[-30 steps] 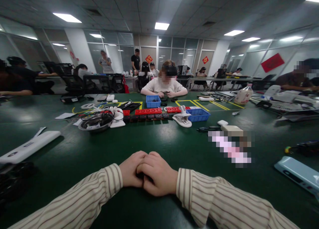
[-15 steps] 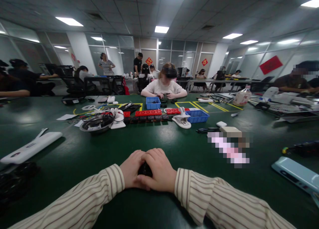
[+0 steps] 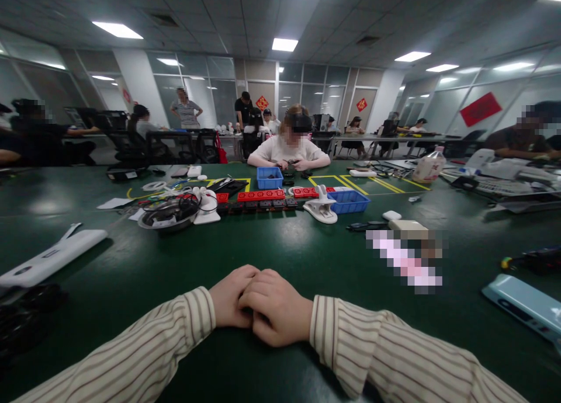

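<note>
My left hand [image 3: 232, 298] and my right hand [image 3: 277, 306] are pressed together low in the middle of the view, close to the green table. The right fingers overlap the left ones and curl inward. Only a small dark sliver of a black rounded object [image 3: 263, 318] shows between them; its kind cannot be made out. Both hands are closed around it. Striped cream sleeves cover both forearms.
Ahead lie red and black socket strips [image 3: 260, 195], a white clip [image 3: 321, 207], blue bins [image 3: 348, 202] and a metal bowl of cables [image 3: 166, 217]. A white device [image 3: 52, 260] is left, a light-blue one [image 3: 526, 306] right. A person [image 3: 289, 149] sits opposite.
My right hand has closed further over my left, so the black rounded object that showed between them is almost fully covered. The view has shifted slightly.
</note>
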The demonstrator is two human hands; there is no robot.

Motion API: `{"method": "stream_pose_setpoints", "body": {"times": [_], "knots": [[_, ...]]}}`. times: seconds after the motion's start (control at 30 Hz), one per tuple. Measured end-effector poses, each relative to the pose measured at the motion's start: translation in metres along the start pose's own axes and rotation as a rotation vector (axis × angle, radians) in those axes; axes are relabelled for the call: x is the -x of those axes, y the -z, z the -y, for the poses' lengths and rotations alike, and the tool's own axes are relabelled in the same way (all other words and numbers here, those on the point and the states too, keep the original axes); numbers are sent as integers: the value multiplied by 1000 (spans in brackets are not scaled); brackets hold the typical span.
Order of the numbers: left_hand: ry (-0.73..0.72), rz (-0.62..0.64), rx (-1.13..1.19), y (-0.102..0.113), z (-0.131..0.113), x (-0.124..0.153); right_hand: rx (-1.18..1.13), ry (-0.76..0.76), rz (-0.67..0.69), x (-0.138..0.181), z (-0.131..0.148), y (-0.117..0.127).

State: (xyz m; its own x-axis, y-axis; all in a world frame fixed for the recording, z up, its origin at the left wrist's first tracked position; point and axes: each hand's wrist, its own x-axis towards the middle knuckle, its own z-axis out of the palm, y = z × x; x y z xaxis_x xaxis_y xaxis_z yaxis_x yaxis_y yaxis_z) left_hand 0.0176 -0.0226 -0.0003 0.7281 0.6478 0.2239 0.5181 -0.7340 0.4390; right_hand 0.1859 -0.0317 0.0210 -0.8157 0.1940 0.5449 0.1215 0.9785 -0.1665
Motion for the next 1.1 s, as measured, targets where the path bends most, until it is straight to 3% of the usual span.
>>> {"method": "stream_pose_setpoints", "body": {"times": [0.17, 0.33, 0.57, 0.73, 0.87, 1.1], "knots": [[-41, -39, -59, -2, -2, 2, -5, -30, -56, 0, 2, 2], [82, -87, -79, -4, -6, 5, 68, -245, -119, 1, 3, 0], [152, -118, -98, -5, -9, 3, 138, -384, -6, -1, 4, 0], [118, -92, -2, -1, -7, 3, 107, -324, 16, -1, 4, 2], [78, -36, 55, 3, -5, 2, 40, -163, 6, 0, 3, 2], [-5, 22, -30, 3, -5, 0, -5, 14, 10, -1, 3, 2]]}}
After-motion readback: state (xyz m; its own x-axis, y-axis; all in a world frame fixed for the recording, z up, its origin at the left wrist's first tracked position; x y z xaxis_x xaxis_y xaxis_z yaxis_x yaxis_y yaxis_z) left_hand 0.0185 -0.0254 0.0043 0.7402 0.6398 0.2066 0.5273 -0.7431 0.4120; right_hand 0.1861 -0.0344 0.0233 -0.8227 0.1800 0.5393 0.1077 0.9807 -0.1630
